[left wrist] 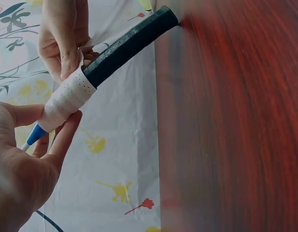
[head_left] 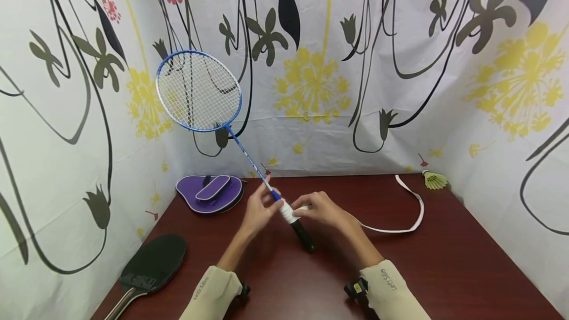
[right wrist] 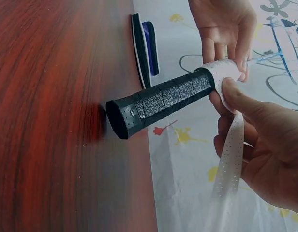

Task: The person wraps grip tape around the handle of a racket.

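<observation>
A blue and white badminton racket (head_left: 249, 156) is held at a slant over the table, its strung head up and to the left. White perforated grip tape (left wrist: 67, 99) is wound round the upper handle, while the black lower handle (right wrist: 171, 99) shows bare of it. My left hand (head_left: 259, 212) pinches the wrapped part near the blue cone between thumb and fingers. At the wrap's lower edge, my right hand (head_left: 323, 209) pinches the tape, thumb pressing it against the handle. From there the loose tape strip (head_left: 395, 231) trails off to the right across the table.
On the dark red table (head_left: 444, 270) lie a purple paddle case (head_left: 213, 195) at the back left, a black table tennis paddle (head_left: 155, 263) at the front left and a yellow shuttlecock (head_left: 434, 180) at the back right corner. Flower-patterned cloth (head_left: 284, 152) surrounds the table.
</observation>
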`<state>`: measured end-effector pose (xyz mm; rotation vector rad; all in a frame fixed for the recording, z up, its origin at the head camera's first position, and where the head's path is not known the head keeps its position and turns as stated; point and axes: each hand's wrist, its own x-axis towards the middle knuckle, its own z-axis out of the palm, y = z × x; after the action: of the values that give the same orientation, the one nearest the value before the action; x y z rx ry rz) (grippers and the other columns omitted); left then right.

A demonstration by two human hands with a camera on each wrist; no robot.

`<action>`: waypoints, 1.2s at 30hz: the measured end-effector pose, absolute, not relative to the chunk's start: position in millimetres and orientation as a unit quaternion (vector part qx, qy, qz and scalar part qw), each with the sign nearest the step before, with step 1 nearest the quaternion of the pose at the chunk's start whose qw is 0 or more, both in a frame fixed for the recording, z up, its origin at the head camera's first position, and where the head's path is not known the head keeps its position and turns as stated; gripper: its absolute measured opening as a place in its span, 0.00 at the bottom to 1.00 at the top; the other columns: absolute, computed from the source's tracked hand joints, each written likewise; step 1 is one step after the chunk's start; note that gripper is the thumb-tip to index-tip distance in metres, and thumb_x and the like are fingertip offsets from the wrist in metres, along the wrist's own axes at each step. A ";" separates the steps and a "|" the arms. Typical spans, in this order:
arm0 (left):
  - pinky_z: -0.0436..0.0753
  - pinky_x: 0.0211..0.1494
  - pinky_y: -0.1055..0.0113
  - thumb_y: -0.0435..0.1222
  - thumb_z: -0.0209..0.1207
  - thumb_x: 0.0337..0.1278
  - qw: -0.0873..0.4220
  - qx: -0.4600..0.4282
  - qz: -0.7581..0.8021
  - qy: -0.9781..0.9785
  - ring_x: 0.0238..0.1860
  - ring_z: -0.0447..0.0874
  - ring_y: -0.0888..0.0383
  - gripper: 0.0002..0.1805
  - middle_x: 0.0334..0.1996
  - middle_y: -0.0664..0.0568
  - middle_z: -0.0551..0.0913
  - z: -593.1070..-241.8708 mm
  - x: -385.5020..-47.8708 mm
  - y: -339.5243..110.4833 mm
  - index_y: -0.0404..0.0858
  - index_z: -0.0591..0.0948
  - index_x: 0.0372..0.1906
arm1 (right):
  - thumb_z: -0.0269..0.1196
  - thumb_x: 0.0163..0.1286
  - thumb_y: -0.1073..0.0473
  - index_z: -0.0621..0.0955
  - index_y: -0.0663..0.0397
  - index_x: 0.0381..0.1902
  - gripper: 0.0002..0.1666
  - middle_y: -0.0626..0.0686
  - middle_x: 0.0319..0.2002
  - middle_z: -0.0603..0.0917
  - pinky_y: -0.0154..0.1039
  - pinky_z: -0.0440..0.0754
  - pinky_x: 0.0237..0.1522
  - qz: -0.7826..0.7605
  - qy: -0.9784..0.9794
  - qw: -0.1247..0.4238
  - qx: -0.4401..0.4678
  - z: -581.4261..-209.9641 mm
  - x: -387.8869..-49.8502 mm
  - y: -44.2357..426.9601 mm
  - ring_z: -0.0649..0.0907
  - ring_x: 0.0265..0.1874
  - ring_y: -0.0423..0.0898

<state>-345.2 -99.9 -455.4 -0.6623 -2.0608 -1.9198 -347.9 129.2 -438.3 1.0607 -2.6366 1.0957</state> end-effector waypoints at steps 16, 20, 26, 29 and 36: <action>0.84 0.48 0.69 0.27 0.73 0.56 0.168 -0.189 -0.635 -0.730 0.51 0.86 0.38 0.45 0.46 0.34 0.84 -462.8 -342.5 -91.1 0.35 0.65 0.78 | 0.70 0.71 0.45 0.89 0.50 0.43 0.15 0.40 0.35 0.88 0.33 0.82 0.35 0.323 -0.884 0.050 0.335 -444.1 -346.6 122.1 0.82 0.32 0.34; 0.85 0.45 0.65 0.28 0.75 0.54 0.170 -0.180 -0.622 -0.743 0.48 0.86 0.36 0.53 0.45 0.33 0.84 -458.3 -338.1 -89.2 0.37 0.59 0.82 | 0.73 0.67 0.43 0.90 0.47 0.39 0.16 0.39 0.34 0.89 0.32 0.83 0.35 0.325 -0.884 0.066 0.329 -445.1 -349.1 122.4 0.83 0.32 0.33; 0.84 0.49 0.66 0.20 0.71 0.53 0.152 -0.197 -0.636 -0.731 0.50 0.86 0.32 0.54 0.44 0.28 0.83 -449.1 -335.7 -89.7 0.33 0.54 0.82 | 0.73 0.69 0.51 0.92 0.48 0.41 0.09 0.40 0.36 0.91 0.34 0.85 0.38 0.353 -0.866 0.057 0.348 -439.9 -351.5 131.9 0.87 0.36 0.34; 0.82 0.48 0.71 0.19 0.69 0.54 0.135 -0.202 -0.645 -0.724 0.53 0.85 0.33 0.56 0.47 0.28 0.83 -451.5 -337.8 -91.3 0.36 0.51 0.83 | 0.72 0.70 0.53 0.92 0.49 0.45 0.10 0.43 0.39 0.92 0.33 0.85 0.37 0.362 -0.862 0.045 0.352 -439.7 -352.0 135.0 0.87 0.35 0.34; 0.83 0.53 0.70 0.19 0.62 0.63 0.091 -0.239 -0.660 -0.706 0.55 0.84 0.35 0.54 0.51 0.27 0.80 -456.3 -340.1 -95.1 0.36 0.42 0.84 | 0.65 0.77 0.53 0.89 0.57 0.52 0.16 0.49 0.42 0.91 0.31 0.77 0.32 0.332 -0.866 0.014 0.373 -444.8 -351.8 128.9 0.78 0.27 0.37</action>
<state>-340.1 -95.1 -456.3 -0.7097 -2.0993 -1.9628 -351.8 128.9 -444.8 1.1616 -2.6980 1.0329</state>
